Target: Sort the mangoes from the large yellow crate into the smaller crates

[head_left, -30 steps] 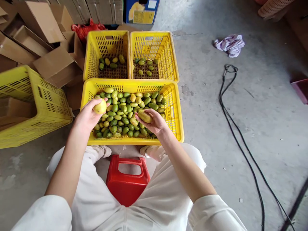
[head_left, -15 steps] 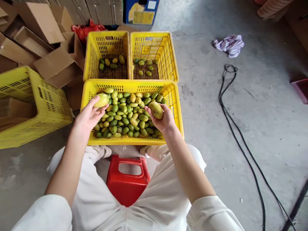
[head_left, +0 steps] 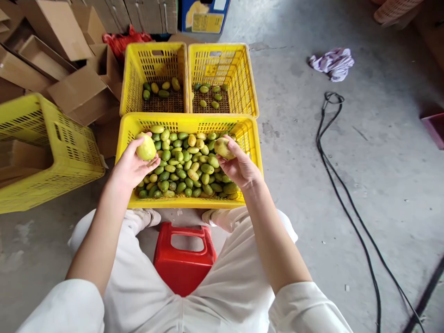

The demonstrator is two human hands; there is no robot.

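My left hand (head_left: 133,162) holds a smooth, yellow-green oval fruit (head_left: 146,148) between thumb and fingers, over the left side of the front yellow crate (head_left: 190,202). Over that crate's right side, my right hand (head_left: 242,166) grips another oval fruit (head_left: 224,147), duller yellow with brownish marks. Thumb and fingers cover part of it. Below both hands, the crate contains many loose oval fruits (head_left: 180,173), mostly green with some yellow among them. Both held fruits are lifted off the pile. I cannot tell for certain which kind of fruit they are.
Behind the front crate stand a left rear crate (head_left: 128,83) and a right rear crate (head_left: 251,88), each with several fruits. A tilted yellow crate (head_left: 74,152) and cardboard boxes (head_left: 81,90) lie left. A red stool (head_left: 183,273) is between my legs; black cable (head_left: 342,185) crosses the floor.
Both hands have turned their fruits to different angles. My right hand has moved right and lifted its fruit away from the pile; my left hand has stayed near the same spot.
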